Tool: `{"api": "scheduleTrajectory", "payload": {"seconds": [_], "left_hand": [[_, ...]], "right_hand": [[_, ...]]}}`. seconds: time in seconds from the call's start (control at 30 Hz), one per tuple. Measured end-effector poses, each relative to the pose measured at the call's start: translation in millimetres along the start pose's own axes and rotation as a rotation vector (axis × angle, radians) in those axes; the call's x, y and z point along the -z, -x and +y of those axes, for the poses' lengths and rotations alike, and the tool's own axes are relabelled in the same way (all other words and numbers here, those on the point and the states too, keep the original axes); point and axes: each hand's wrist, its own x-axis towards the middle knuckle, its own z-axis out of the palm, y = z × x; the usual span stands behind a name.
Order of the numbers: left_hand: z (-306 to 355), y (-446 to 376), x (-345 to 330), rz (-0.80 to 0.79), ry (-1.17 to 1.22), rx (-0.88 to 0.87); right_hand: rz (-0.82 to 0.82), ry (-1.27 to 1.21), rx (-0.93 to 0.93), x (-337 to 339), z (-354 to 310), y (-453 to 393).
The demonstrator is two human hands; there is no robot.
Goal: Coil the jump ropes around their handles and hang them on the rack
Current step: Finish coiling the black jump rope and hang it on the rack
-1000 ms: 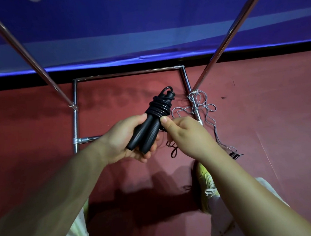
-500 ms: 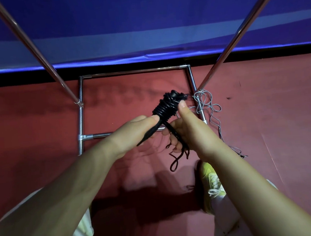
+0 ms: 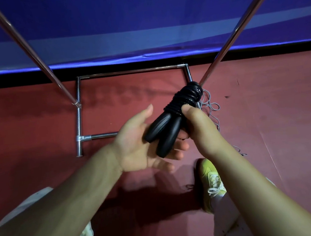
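A black jump rope (image 3: 171, 116) is coiled tightly round the upper ends of its two black handles, whose lower ends splay apart. My right hand (image 3: 198, 127) grips the bundle just below the coil, thumb pressed on the rope. Under the handles my left hand (image 3: 140, 147) lies palm up with straight fingers, the handle ends resting on them. A second, grey jump rope (image 3: 210, 106) lies loose on the floor behind the bundle, partly hidden. The chrome rack (image 3: 128, 71) stands in front of me, its base frame on the floor and two slanted poles rising left and right.
Red floor all round. A blue banner (image 3: 143, 25) hangs behind the rack. The left pole (image 3: 34, 56) and right pole (image 3: 237, 31) lean outward overhead. My yellow-green shoe (image 3: 211, 180) stands under my right forearm. A low crossbar (image 3: 100, 135) runs behind my left hand.
The dangling black loop is gone, wound into the coil. My left hand has let go of the handles and opened beneath them; my right hand now holds the bundle, turned handles toward me.
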Motion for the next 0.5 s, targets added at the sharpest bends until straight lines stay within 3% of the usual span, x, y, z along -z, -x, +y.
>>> {"api": "scheduleTrajectory", "payload": {"seconds": [0.07,0.13,0.3,0.5], "left_hand": [[-3.4,-1.1,-4.2,-0.092,0.07,0.015],[-1.2,-2.2,-8.5,-0.076,0.053,0.011],[6.7,-0.1,-8.5,0.205,-0.24,-0.089],[3.1,-3.1,-2.3,0.487,-0.465,-0.225]], "right_hand": [[0.024,0.08,0.022,0.2,-3.3,2.7],[0.066,0.18,0.043,1.5,-3.0,2.7],[0.018,0.429,0.087,3.3,-0.2,3.0],[0.033,0.485,-0.014,4.1,2.8,-1.4]]}}
